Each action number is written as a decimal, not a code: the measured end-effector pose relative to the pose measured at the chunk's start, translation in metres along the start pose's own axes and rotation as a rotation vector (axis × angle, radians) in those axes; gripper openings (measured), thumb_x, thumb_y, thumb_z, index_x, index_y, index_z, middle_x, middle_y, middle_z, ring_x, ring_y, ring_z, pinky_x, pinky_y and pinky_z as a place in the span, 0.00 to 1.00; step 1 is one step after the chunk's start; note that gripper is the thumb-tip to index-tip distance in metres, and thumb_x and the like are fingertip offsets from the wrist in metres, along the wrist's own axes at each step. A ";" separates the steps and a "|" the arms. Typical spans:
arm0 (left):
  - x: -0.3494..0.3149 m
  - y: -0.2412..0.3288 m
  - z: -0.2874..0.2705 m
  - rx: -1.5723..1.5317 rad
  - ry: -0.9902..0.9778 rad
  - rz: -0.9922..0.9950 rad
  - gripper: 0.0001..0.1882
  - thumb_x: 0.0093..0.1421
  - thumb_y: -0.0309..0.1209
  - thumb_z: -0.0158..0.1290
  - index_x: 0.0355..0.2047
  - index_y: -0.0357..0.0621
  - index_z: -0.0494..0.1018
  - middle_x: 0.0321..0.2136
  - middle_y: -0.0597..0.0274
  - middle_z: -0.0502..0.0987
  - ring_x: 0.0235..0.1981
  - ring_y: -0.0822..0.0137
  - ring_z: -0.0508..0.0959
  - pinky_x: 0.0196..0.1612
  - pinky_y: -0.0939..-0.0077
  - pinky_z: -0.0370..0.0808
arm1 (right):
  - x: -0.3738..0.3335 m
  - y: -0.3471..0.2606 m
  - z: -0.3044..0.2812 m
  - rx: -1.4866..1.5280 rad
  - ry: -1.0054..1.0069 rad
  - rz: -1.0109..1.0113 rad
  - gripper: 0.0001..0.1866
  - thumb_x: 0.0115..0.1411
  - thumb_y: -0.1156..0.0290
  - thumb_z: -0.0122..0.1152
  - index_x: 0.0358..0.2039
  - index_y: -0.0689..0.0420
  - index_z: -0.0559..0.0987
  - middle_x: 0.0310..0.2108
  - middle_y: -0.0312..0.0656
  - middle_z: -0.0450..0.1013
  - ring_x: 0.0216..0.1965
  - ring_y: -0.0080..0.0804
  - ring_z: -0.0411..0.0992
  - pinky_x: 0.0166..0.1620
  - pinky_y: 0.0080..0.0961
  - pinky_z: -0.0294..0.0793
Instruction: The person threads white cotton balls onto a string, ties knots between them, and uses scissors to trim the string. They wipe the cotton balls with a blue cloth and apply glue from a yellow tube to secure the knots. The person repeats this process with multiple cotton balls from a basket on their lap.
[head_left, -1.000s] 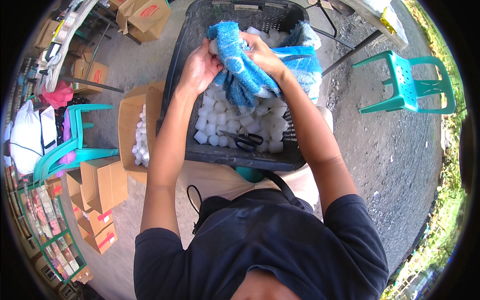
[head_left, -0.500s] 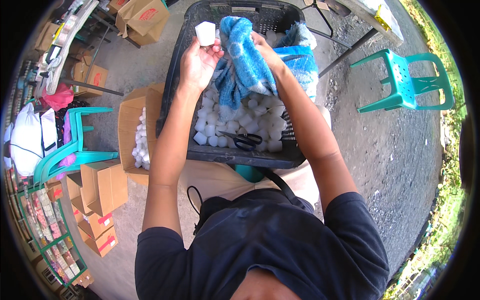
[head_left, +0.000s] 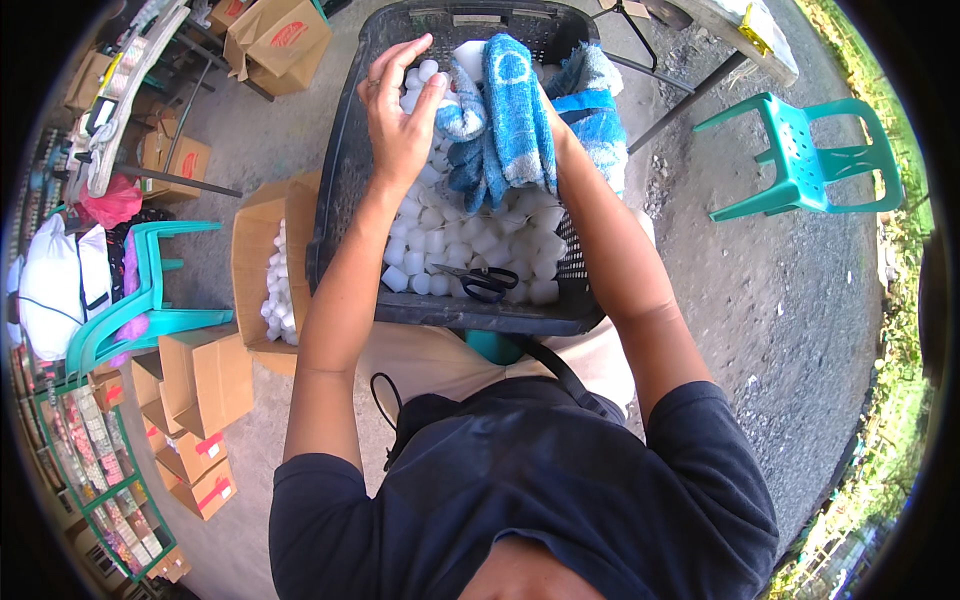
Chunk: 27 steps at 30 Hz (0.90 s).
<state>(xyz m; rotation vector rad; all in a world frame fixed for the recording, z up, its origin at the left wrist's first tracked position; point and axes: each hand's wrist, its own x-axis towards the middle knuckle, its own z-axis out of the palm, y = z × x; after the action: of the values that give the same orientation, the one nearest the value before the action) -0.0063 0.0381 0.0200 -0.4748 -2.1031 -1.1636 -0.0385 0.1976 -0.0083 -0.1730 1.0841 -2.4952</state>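
My left hand is raised over the far left of a black plastic crate, its fingers spread and holding nothing. My right hand grips a blue and white towel, which hides most of its fingers. Against the towel's far side shows a larger white piece, partly covered by the cloth. Many small white cylinder-like pieces fill the crate under my hands. On top of them, near the close rim, lie black-handled scissors. More blue cloth hangs over the crate's right side.
Left of the crate stands a cardboard box with more white pieces. Farther left are teal plastic chairs and open cartons. A teal chair stands on the right, near a table at the upper right.
The white piece has gone from my left fingers to the towel in my right hand. My left hand has opened, and the towel has been folded round.
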 end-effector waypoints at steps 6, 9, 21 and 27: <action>-0.002 -0.015 -0.009 -0.368 -0.329 -0.146 0.16 0.65 0.32 0.49 0.53 0.48 0.71 0.46 0.63 0.77 0.38 0.73 0.76 0.42 0.78 0.74 | 0.000 0.005 -0.013 -0.183 -0.159 0.091 0.19 0.64 0.58 0.53 0.47 0.59 0.75 0.34 0.42 0.76 0.31 0.28 0.76 0.33 0.24 0.79; -0.004 -0.027 -0.006 -0.260 -0.334 -0.097 0.15 0.66 0.32 0.49 0.52 0.43 0.70 0.48 0.66 0.75 0.40 0.79 0.73 0.40 0.86 0.69 | 0.013 0.020 -0.019 -0.213 -0.054 -0.044 0.16 0.62 0.61 0.55 0.43 0.60 0.77 0.33 0.40 0.76 0.30 0.26 0.75 0.32 0.23 0.78; 0.001 -0.018 -0.004 -0.950 -0.055 -0.500 0.12 0.68 0.34 0.42 0.46 0.42 0.68 0.38 0.63 0.73 0.42 0.73 0.73 0.47 0.77 0.69 | 0.023 -0.005 0.017 -0.791 -0.140 -0.673 0.06 0.55 0.75 0.58 0.31 0.62 0.70 0.27 0.32 0.65 0.33 0.19 0.61 0.37 0.20 0.64; 0.006 -0.057 -0.023 -0.770 0.413 -0.541 0.14 0.66 0.38 0.48 0.47 0.44 0.68 0.33 0.64 0.74 0.26 0.75 0.74 0.29 0.82 0.72 | 0.005 -0.010 0.026 -1.885 0.554 -0.968 0.32 0.44 0.81 0.56 0.54 0.52 0.68 0.57 0.51 0.60 0.52 0.49 0.60 0.50 0.51 0.62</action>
<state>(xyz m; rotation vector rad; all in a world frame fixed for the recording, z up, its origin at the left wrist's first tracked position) -0.0356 -0.0123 -0.0012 0.0374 -1.3973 -2.1811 -0.0395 0.1842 0.0170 -0.5914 3.8005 -0.8914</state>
